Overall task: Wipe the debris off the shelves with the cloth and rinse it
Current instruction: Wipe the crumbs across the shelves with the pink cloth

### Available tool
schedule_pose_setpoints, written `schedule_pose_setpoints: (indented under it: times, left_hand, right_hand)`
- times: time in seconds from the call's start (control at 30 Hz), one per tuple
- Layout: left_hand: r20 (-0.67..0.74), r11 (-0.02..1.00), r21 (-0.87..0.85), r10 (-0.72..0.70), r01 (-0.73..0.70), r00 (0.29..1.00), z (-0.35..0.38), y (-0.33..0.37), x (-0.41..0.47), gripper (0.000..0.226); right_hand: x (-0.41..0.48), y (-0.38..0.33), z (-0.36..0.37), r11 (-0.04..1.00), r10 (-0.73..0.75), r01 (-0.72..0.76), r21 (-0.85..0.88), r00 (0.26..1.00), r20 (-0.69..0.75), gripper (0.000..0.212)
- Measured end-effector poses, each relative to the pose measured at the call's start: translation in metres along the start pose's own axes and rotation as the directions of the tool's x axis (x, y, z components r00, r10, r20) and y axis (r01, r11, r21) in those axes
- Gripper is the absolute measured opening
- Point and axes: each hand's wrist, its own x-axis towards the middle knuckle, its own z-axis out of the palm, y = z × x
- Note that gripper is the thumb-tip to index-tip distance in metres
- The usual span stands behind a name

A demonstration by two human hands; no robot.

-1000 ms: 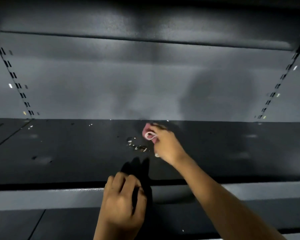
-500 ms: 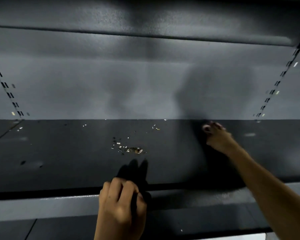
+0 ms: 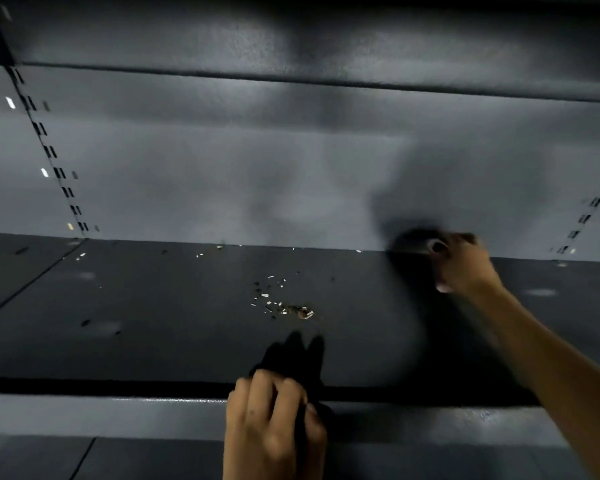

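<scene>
Right hand's grip (image 3: 459, 263) is closed around the bunched cloth (image 3: 442, 289), pressed at the shelf's (image 3: 153, 323) back edge, left hand (image 3: 271, 431) curled at the front lip, crumbs (image 3: 284, 304) unswept mid-shelf, so wiping looks barely underway, rinsing yet ahead.

- I see two bare hands, and no glove on either one.
- My left hand (image 3: 274, 427) shows its back to the camera, with four knuckles in a row and the thumb along its right side; a short, unpainted nail shows on the thumb.
- I find no ring on the left fingers that show, and no watch or band where the wrist meets the lower edge of the view.
- My right hand (image 3: 459, 266) is motion-blurred, so I cannot make out its nails.
- My right forearm (image 3: 548, 362) is bare along its whole visible length: no sleeve, cuff or strap.
</scene>
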Motion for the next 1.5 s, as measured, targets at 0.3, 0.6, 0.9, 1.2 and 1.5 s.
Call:
schedule_pose_setpoints:
  times: [0.3, 0.6, 0.9, 1.2, 1.5]
  left_hand:
    - [-0.036, 0.996, 0.076, -0.038, 0.041, 0.999, 0.005, 0.005, 0.000, 0.014]
    - [0.031, 0.996, 0.065, -0.063, 0.061, 0.998, 0.000, 0.001, -0.001, 0.018]
    - [-0.002, 0.999, 0.021, -0.036, 0.036, 0.999, 0.000, -0.001, -0.001, 0.016]
    - [0.014, 0.999, -0.019, -0.041, 0.041, 0.999, -0.003, -0.002, -0.003, 0.015]
    - [0.104, 0.992, -0.056, -0.110, 0.116, 0.989, -0.014, 0.002, -0.003, 0.004]
  right_hand:
    - [-0.005, -0.070, 0.083, 0.988, -0.088, 0.098, -0.118, 0.993, 0.083, 0.048]
    - [-0.055, -0.203, 0.093, 0.828, -0.548, 0.500, 0.252, 0.817, 0.180, 0.043]
    - [-0.078, -0.024, -0.004, 0.938, -0.318, 0.334, -0.090, 0.935, 0.157, 0.035]
    - [-0.122, -0.098, 0.069, 0.891, -0.291, 0.386, -0.239, 0.890, 0.352, 0.066]
    - [-0.125, -0.171, 0.073, 0.821, -0.538, 0.487, 0.299, 0.834, 0.119, 0.063]
